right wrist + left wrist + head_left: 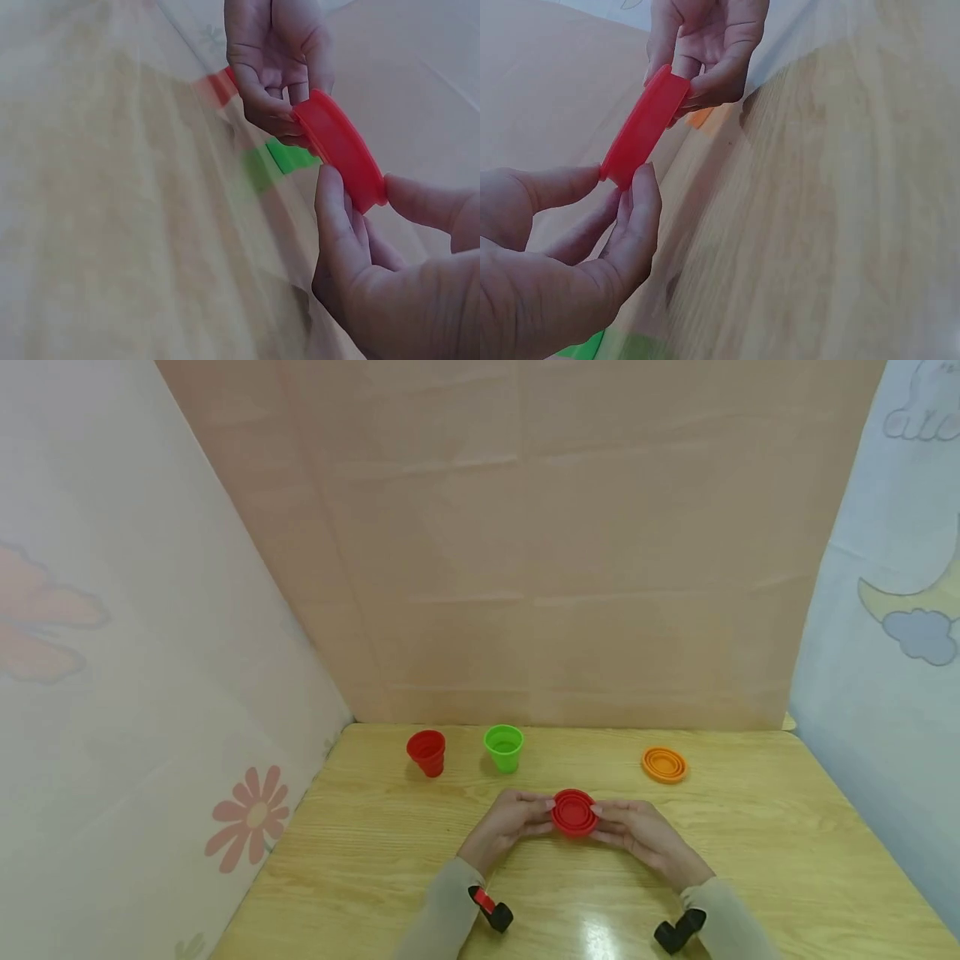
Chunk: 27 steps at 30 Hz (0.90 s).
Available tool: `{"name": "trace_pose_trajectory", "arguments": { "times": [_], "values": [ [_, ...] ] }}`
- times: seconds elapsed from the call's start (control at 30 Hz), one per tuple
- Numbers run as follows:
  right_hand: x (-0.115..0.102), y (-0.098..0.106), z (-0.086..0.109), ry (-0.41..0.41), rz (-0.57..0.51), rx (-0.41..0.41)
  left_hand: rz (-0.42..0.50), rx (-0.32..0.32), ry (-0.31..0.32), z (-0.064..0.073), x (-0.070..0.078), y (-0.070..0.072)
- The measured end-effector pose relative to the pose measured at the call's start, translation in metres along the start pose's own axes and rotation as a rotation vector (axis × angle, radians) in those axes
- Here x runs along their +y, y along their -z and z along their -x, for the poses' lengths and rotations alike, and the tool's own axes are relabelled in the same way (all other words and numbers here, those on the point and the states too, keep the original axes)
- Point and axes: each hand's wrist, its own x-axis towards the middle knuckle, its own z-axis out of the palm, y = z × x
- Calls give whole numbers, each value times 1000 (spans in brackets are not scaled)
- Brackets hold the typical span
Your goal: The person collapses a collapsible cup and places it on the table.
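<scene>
Between my two hands is a red collapsible cup [574, 814], folded flat into a disc of nested rings. My left hand [516, 820] pinches its left edge with thumb and fingers, and my right hand [642, 835] pinches the opposite edge the same way. Both wrist views show the flattened red cup [641, 131] edge-on, held above the table. In the right wrist view the thumb and fingertips bracket the lower end of its rim [341, 154].
Toward the back of the wooden table [360, 860] stand an expanded red cup [427, 753] and an expanded green cup [504, 748]. A flattened orange cup [664, 765] lies at the back right. A brown-covered panel [570, 568] rises behind, with pale walls either side.
</scene>
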Motion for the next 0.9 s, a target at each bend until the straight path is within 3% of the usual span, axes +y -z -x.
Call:
{"name": "trace_pose_trajectory", "arguments": {
  "times": [0.33, 0.47, 0.9],
  "values": [
    [-17, 16, -23, 25, 65, 92, -80, 78, -44, -29, 8, -16],
    [-22, 21, -30, 28, 152, 135, -130, 111, -64, -43, 10, -23],
    [-37, 34, -60, 12, 315, 274, -291, 279, -106, -76, 24, -43]
  ]
}}
